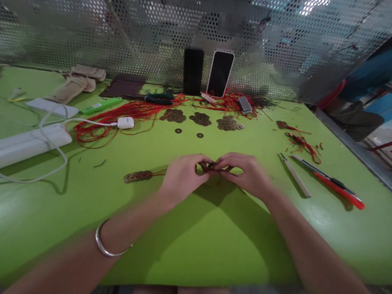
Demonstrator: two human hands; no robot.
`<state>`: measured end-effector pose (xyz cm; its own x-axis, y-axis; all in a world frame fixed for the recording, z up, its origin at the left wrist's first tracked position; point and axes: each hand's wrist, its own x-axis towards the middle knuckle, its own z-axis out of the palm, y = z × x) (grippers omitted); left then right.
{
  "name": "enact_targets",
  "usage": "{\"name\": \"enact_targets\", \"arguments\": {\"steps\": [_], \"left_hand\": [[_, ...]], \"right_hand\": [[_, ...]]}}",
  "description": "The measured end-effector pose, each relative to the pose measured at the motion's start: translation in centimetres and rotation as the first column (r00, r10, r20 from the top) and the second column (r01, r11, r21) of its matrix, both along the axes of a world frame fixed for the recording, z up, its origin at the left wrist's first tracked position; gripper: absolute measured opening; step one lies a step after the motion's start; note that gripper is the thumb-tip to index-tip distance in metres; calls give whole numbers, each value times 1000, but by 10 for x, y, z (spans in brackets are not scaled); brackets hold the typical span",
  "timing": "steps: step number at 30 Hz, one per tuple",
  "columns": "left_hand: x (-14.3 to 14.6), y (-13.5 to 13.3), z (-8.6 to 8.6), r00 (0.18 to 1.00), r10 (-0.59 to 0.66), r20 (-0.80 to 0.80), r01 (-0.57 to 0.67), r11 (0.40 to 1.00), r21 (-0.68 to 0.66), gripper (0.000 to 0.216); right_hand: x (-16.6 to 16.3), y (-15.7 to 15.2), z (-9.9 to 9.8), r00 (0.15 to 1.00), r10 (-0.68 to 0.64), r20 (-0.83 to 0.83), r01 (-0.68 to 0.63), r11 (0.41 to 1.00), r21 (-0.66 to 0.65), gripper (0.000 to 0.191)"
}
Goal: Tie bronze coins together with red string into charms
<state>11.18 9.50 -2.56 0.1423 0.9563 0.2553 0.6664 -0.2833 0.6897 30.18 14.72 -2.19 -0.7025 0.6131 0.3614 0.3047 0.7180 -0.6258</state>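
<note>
My left hand (183, 172) and my right hand (242, 174) meet over the middle of the green table, both closed with thumb and fingers pinched. Between their fingertips is a small dark coin (211, 165), mostly covered by the fingers, with thin red cord about it. On the table left of my left hand lies a row of overlapping holed coins (137, 176) tied with red cord. From that row the red cord (159, 173) runs under my left hand. Beyond my hands lie two single coins, the left coin (178, 131) and the right coin (200, 135).
Behind these are three coin piles, the middle pile (200, 118) among them. Red cord bundle (98, 123), power strip (21, 145) and white cables lie left. A pale-handled blade (296, 176) and red cutter (339, 190) lie right. Two phones lean on the mesh. A person sits at far right.
</note>
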Motion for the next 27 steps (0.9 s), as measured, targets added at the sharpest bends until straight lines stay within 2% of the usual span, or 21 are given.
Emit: {"name": "enact_targets", "arguments": {"steps": [8, 19, 23, 27], "left_hand": [[1, -1, 1, 1000, -16, 17, 17, 998, -57, 17], [-2, 2, 0, 1000, -18, 17, 19, 997, -77, 19], [-4, 3, 0, 1000, -4, -5, 4, 999, -49, 18], [-4, 3, -1, 999, -13, -31, 11, 999, -39, 25]], "right_hand": [[3, 0, 3, 999, 19, 29, -20, 998, 59, 10], [7, 1, 2, 1000, 4, 8, -3, 998, -70, 6], [10, 2, 7, 996, -88, 21, 89, 992, -85, 7], [13, 4, 12, 959, -250, 133, 258, 965, -41, 5]]}}
